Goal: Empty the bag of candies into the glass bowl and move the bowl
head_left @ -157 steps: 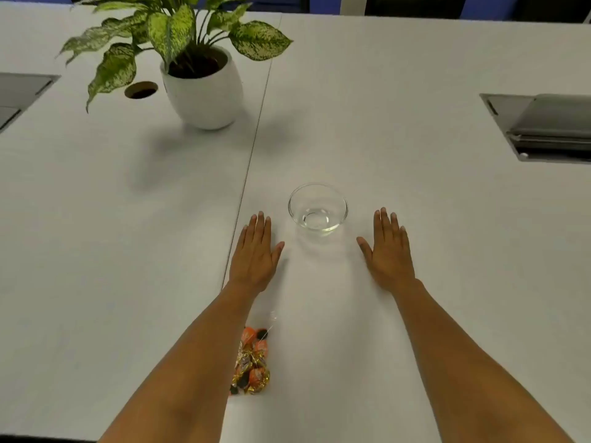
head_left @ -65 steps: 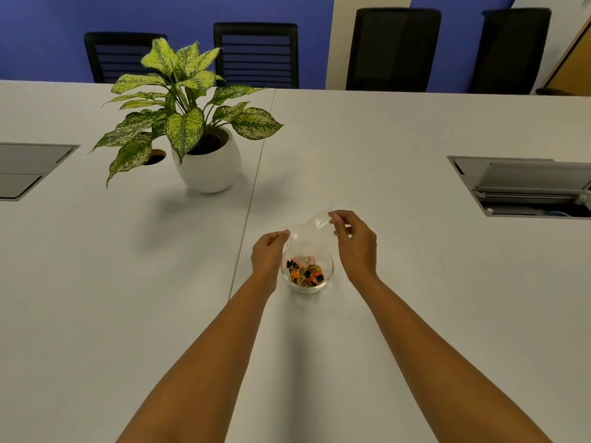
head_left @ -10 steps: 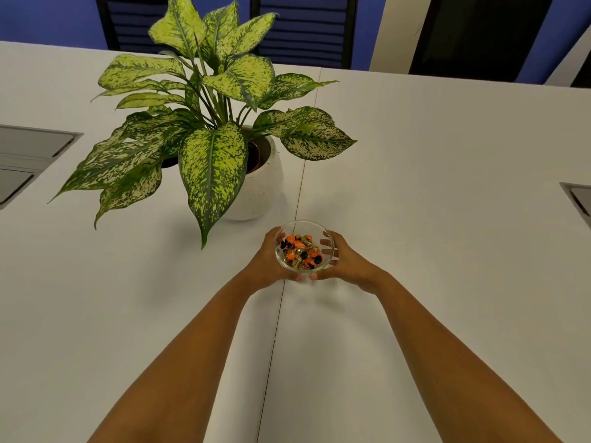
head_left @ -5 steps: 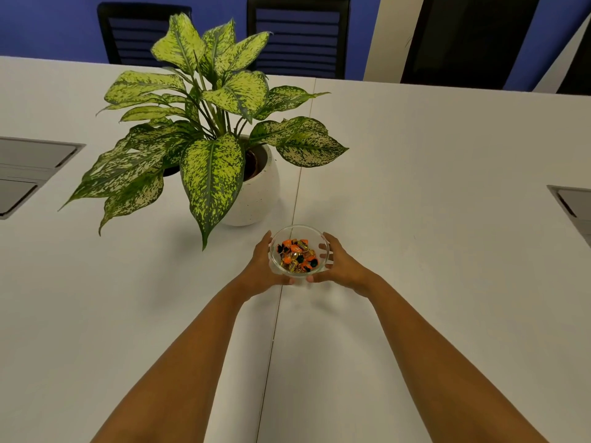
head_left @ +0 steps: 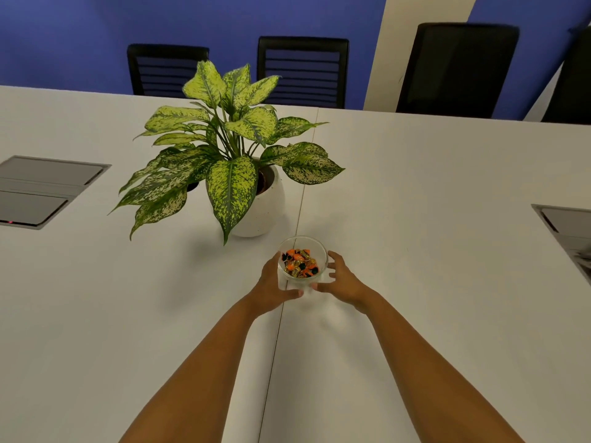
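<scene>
The small glass bowl [head_left: 322, 252] stands on the white table [head_left: 431, 282] just in front of the potted plant, on the table's seam. It holds orange, black and gold wrapped candies [head_left: 300, 263]. My left hand [head_left: 271, 282] cups the bowl's left side, with its thumb under the near edge. On the other side, my right hand [head_left: 339, 279] has its fingers spread and a small gap to the glass. The empty candy bag is not in view.
A leafy plant in a white pot [head_left: 256, 209] stands right behind and to the left of the bowl, its leaves hanging low. Grey cable hatches are set into the table at the left [head_left: 41, 190] and right [head_left: 566, 228]. Black chairs [head_left: 302, 71] line the far edge.
The bowl has come down onto the table beside the pot. My right hand's fingers have spread and drawn slightly away from the glass; the left hand stays against it.
</scene>
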The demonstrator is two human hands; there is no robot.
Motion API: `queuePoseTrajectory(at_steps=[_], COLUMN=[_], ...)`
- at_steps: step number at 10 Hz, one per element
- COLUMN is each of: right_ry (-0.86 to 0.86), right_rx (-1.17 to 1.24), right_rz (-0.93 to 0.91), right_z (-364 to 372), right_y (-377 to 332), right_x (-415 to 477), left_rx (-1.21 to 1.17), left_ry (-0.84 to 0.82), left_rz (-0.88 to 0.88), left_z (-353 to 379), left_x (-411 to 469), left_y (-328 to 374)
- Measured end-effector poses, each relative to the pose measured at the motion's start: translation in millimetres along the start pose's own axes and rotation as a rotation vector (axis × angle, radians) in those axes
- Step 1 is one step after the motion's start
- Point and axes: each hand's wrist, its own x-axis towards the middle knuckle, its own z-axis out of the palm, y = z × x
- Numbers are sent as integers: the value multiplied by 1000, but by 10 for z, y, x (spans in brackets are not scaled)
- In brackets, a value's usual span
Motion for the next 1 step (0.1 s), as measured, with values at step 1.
queuePoseTrajectory(at_steps=[1], right_ry=[22], right_rx=[4], right_rz=[-26], right_z=[12], right_y=[-17], right_x=[-163], left_rx=[3], left_ry=[-2], left_rz=[-33], left_z=[43], left_x=[-139], left_y=[87])
